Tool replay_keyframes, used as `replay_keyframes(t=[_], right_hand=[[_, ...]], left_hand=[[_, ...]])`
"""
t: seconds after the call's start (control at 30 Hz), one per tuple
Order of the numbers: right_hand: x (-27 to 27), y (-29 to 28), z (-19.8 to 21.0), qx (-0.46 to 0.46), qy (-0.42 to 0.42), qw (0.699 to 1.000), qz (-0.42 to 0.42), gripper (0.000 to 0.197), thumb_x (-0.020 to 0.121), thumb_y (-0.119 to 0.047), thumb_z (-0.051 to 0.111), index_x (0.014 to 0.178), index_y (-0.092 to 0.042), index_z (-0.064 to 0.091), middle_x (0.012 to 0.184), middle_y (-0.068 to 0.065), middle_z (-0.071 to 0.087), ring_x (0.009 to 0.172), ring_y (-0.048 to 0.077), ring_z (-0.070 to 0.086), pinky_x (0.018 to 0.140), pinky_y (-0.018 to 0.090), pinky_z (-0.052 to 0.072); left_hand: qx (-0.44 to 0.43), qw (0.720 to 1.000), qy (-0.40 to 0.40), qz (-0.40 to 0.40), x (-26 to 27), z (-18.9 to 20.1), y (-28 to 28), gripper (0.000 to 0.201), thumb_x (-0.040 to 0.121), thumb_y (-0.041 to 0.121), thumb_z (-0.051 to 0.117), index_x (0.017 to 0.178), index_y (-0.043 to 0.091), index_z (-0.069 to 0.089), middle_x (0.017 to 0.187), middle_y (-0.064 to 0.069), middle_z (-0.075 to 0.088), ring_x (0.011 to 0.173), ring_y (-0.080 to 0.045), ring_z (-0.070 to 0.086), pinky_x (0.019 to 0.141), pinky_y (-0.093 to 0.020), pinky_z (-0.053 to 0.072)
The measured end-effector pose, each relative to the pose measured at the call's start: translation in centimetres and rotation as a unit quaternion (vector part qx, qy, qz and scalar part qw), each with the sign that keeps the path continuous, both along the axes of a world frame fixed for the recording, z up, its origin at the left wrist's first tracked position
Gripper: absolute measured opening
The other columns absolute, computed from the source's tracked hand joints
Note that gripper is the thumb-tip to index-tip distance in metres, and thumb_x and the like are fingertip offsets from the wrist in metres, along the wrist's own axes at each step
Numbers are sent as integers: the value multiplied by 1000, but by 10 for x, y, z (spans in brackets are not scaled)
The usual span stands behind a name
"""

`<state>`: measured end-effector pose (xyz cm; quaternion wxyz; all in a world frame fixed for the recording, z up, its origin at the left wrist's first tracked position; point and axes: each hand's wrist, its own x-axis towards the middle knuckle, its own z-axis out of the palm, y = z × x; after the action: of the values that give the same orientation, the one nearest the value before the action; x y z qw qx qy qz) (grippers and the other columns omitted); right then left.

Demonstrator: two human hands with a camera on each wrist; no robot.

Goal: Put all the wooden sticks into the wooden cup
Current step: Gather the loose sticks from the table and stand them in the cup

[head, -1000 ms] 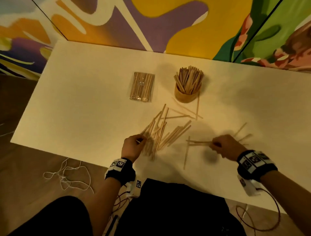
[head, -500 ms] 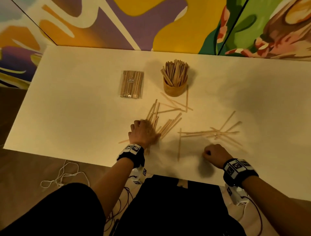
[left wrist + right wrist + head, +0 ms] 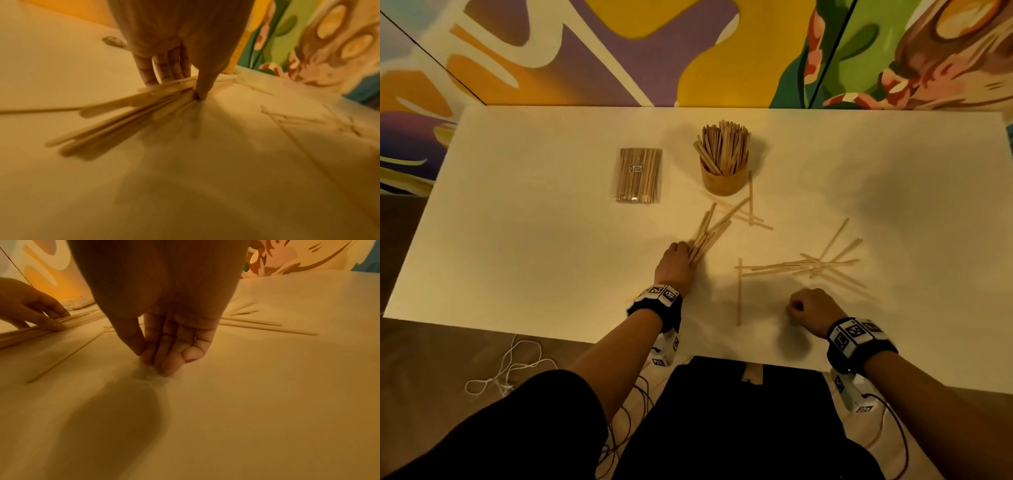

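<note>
The wooden cup [image 3: 724, 180] stands at the back middle of the white table [image 3: 524, 240], packed with upright sticks [image 3: 724, 144]. My left hand [image 3: 688, 255] grips a gathered bundle of sticks [image 3: 707, 234] low on the table; in the left wrist view the fingers [image 3: 160, 71] and thumb pinch the bundle [image 3: 127, 113]. My right hand [image 3: 794, 308] is curled near the front edge, its bunched fingertips [image 3: 168, 366] touching bare table and holding nothing. Loose sticks lie crossed at the right [image 3: 808, 265], a few in front of the cup [image 3: 743, 214], and one alone [image 3: 739, 294].
A sealed clear packet of sticks [image 3: 639, 175] lies left of the cup. Painted wall panels [image 3: 688, 51] rise right behind the table. White cord [image 3: 510, 370] lies on the floor at the left, below the table's front edge.
My left hand has raked the scattered middle sticks into one bundle and closed on it. My right hand let go of the right-hand sticks and drew back toward the front edge.
</note>
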<state>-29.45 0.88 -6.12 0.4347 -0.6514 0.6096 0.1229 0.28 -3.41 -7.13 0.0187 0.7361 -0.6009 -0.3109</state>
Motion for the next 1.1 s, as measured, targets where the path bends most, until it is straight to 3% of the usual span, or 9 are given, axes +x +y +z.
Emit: replay_keyframes(t=[0.27,0.47,0.6,0.7,0.77,0.87,0.97,1.03,1.1], right_hand=[[1,3,-1,-11,6,1000,-11,23,89,-19,58,67,-13,60,66,-5,56,59,7,51,51,18,32],[0,4,-1,-8,10,1000,-15,23,90,-22,57,74,-8,66,80,8,65,72,23,59,63,30,41],[0,4,-1,-3,11,1000,-9,30,91,-23,56,62,-22,54,74,2,60,70,21,56,56,26,35],[0,2,2,3,6,1000,-14,33,91,-22,56,58,-23,50,70,0,56,66,19,54,53,22,33],[1,0,3,17,-2,1000,-24,33,92,-22,55,59,-18,52,69,4,58,64,21,55,56,28,40],[1,-4,6,48,-41,996,-61,35,96,-24,52,65,-10,57,69,11,63,57,21,59,58,31,49],[3,-9,11,70,-86,988,-109,36,98,-27,52,71,-7,64,68,10,67,52,18,61,55,24,49],[8,-13,16,70,-114,979,-152,36,98,-29,52,77,-4,68,68,10,70,53,18,64,55,24,47],[14,-23,25,51,-152,968,-192,35,99,-28,51,80,-4,67,66,10,70,55,22,66,51,25,43]], left_hand=[[16,998,1,-61,4,-4,0,46,103,35,37,136,4,39,133,-17,44,118,-35,47,94,-46,43],[33,998,16,-51,9,1,-10,50,102,40,37,137,5,37,132,-17,43,120,-35,45,99,-45,39],[37,994,-2,-106,17,7,-18,49,100,32,42,138,2,35,130,-21,45,118,-38,46,98,-46,39],[47,992,1,-120,23,15,-27,36,102,21,36,130,-1,39,124,-26,52,111,-41,52,87,-43,41],[55,992,6,-109,27,20,-31,31,103,19,34,124,-3,40,115,-30,57,100,-44,56,74,-40,38],[81,992,40,-93,33,30,-33,28,102,16,36,120,-3,43,113,-30,59,97,-45,58,76,-43,43],[116,984,115,-75,34,41,-26,15,100,16,38,106,6,46,112,-20,60,97,-34,57,85,-42,44],[145,974,159,-68,29,49,-14,9,99,20,41,97,14,46,97,-10,58,85,-26,52,79,-38,43],[168,955,242,-26,18,60,-6,8,97,23,45,94,17,49,82,-2,52,68,-17,46,63,-29,42]])
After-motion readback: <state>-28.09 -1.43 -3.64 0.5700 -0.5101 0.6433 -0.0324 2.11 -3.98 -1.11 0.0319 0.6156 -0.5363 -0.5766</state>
